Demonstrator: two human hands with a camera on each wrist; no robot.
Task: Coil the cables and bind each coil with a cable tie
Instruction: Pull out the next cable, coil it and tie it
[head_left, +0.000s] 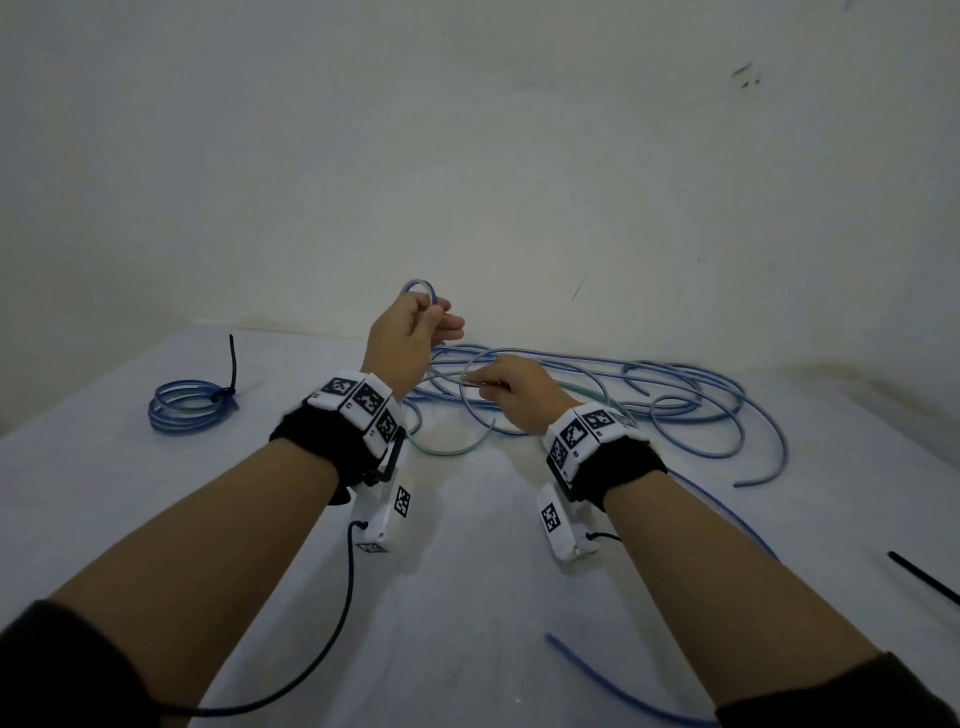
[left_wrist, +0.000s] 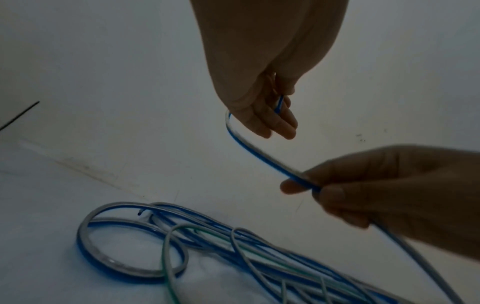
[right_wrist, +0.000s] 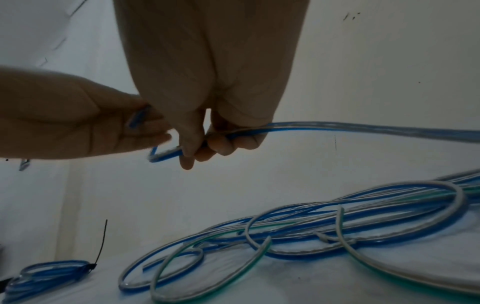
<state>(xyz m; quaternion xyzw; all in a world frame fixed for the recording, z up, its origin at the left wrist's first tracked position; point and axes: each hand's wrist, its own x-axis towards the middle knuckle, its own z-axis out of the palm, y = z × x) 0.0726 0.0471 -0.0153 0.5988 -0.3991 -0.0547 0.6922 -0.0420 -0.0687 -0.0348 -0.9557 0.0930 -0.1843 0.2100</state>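
Head view: a spare black cable tie lies near on the table, ready for binding. Right hand pinches the blue cable to feed slack; left hand, raised, grips its end, bending the first loop. Beyond lie the loose cables and, left, a bound coil.

Between both hands runs a blue-and-clear striped cable. Beyond the right hand, the pile is blue with one green strand; wristbands carry black-and-white squares.
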